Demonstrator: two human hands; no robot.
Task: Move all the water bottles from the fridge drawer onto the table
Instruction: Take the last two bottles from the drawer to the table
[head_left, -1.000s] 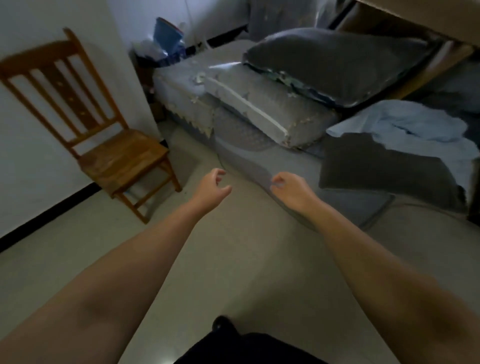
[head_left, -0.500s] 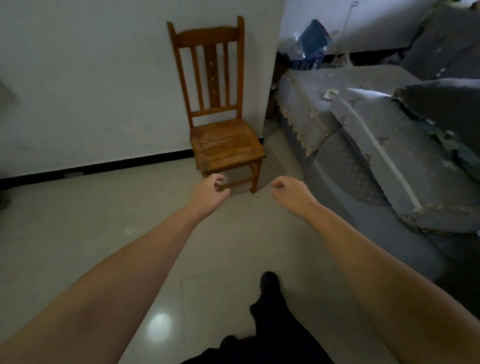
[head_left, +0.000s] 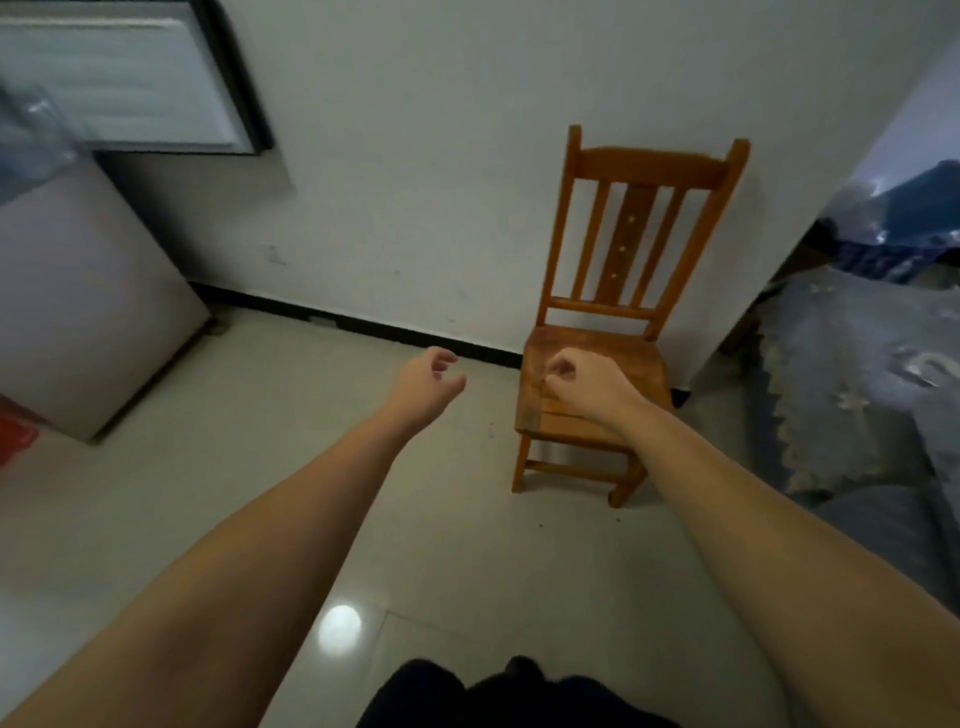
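At the far left a white fridge (head_left: 78, 291) is standing by the wall, with a white, dark-edged panel (head_left: 130, 78) above it. Something clear is blurring beside that panel, so I cannot tell where the water bottles are. Right of it the left hand (head_left: 428, 382) is hanging over the pale floor (head_left: 260, 441), fingers loosely curled and holding nothing. Further right, the right hand (head_left: 587, 384) is hovering in front of the wooden chair (head_left: 644, 171), likewise loosely curled and empty, while a grey cover (head_left: 841, 364) is lying at the far right.

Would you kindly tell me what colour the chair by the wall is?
Orange-brown wood, the chair, clearest in the head view.
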